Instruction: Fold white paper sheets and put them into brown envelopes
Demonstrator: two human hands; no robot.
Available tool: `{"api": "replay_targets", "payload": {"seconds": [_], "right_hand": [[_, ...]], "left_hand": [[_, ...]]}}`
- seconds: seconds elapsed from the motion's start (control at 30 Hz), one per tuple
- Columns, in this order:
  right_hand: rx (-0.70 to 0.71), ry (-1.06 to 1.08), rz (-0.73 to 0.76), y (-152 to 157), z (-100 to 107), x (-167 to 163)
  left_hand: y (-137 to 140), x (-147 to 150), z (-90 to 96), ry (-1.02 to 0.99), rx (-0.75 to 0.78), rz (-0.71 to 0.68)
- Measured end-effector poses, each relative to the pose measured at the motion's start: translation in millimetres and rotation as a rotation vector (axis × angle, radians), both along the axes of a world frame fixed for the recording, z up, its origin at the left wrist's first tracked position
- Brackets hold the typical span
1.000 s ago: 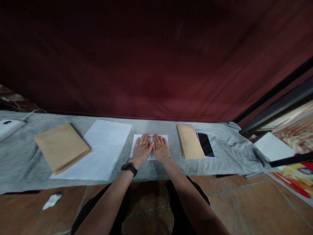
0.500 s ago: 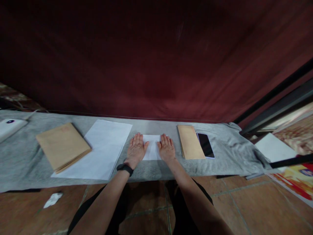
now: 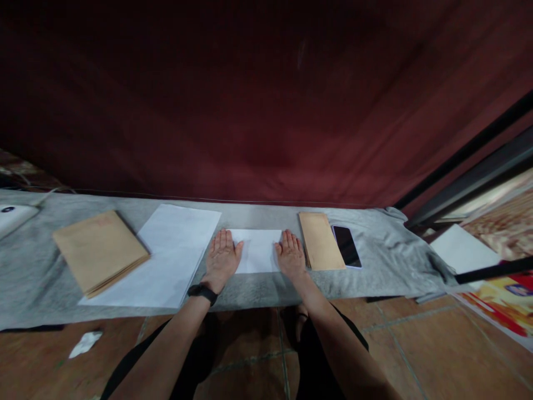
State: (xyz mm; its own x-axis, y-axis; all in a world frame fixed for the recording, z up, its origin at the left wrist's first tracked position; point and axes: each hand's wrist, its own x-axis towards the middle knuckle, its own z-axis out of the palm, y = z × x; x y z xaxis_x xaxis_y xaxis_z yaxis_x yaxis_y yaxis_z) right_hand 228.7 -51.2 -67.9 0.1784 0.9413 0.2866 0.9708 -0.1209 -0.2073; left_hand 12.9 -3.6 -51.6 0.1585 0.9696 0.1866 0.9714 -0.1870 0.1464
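Note:
A small white sheet of paper (image 3: 260, 251), seemingly folded, lies flat on the grey cloth (image 3: 250, 294) in front of me. My left hand (image 3: 223, 256) rests palm down at its left edge, fingers stretched forward and thumb apart. At the right edge lies my right hand (image 3: 291, 255), also flat with the thumb out. Neither hand grips anything. Close to the right hand is a narrow stack of brown envelopes (image 3: 322, 241). Left of my left hand are larger white sheets (image 3: 175, 250), partly covered by a stack of wider brown envelopes (image 3: 100, 250).
A phone (image 3: 347, 247) lies beside the narrow envelopes. At the far left is a white device (image 3: 14, 218) with a cable. A dark red curtain (image 3: 258, 111) hangs behind the cloth-covered surface. Black bars (image 3: 478, 150) stand at the right. A crumpled tissue (image 3: 85, 343) lies on the tiled floor.
My hands have moved apart, the left one leftward and the right one slightly rightward, so more of the small white sheet shows between them. The view has shifted a little.

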Motion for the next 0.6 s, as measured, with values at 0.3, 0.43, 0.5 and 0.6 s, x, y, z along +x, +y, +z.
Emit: {"api": "replay_targets", "payload": {"seconds": [0.3, 0.43, 0.5, 0.6], "right_hand": [[-0.116, 0.074, 0.340, 8, 25, -25], [-0.169, 0.062, 0.429, 9, 20, -41], [-0.179, 0.051, 0.419, 10, 18, -44], [-0.180, 0.048, 0.383, 13, 18, -46]], "left_hand": [[-3, 24, 15.3, -0.136, 0.014, -0.269], [-5, 33, 13.3, -0.122, -0.071, -0.341], [-6, 34, 11.1, -0.101, -0.100, -0.333], [-6, 33, 8.2, -0.068, -0.105, -0.305]]}}
